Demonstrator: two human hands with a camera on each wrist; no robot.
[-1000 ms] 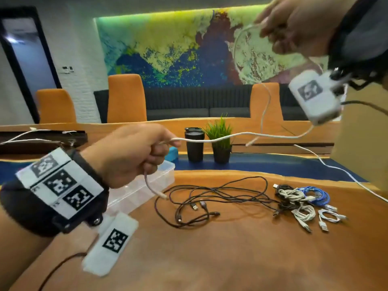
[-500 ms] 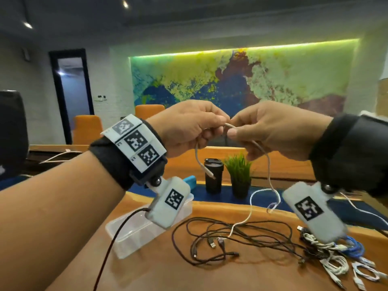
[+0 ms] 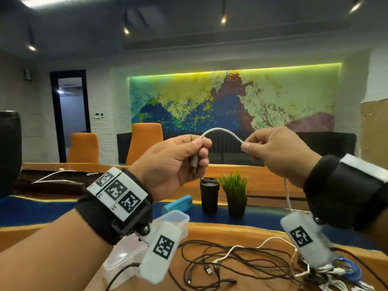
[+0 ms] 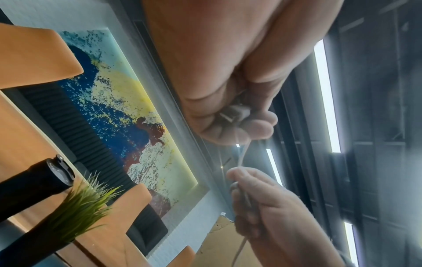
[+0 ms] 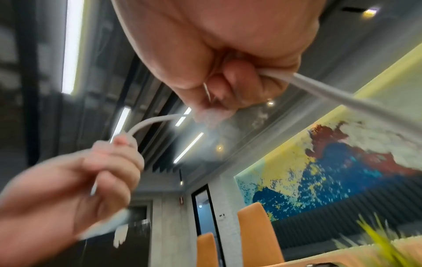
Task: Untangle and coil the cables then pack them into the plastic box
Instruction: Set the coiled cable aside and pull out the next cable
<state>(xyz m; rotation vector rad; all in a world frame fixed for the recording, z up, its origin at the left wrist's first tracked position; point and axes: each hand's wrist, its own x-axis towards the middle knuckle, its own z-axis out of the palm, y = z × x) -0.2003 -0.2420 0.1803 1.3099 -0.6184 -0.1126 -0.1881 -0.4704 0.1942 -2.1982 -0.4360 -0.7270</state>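
Both hands are raised above the table with a white cable (image 3: 222, 131) arching between them. My left hand (image 3: 178, 162) grips the cable's plug end, curled around the white connector (image 3: 194, 161). My right hand (image 3: 273, 152) pinches the cable a short way along; the rest hangs down behind the wrist to the table. The same cable (image 5: 148, 124) shows blurred in the right wrist view, and the plug (image 4: 235, 112) sits in my left palm in the left wrist view. A clear plastic box (image 3: 174, 219) stands on the table at lower left, partly hidden by my left wrist.
A tangle of black cables (image 3: 220, 263) lies on the wooden table (image 3: 241, 232). Coiled white and blue cables (image 3: 344, 271) sit at the lower right. A black cup (image 3: 209, 196), a small green plant (image 3: 235, 192) and a blue object (image 3: 178, 203) stand beyond.
The hands came together from far apart, then drew slightly apart again. A short arch of white cable now spans them, and my left hand holds the plug end.
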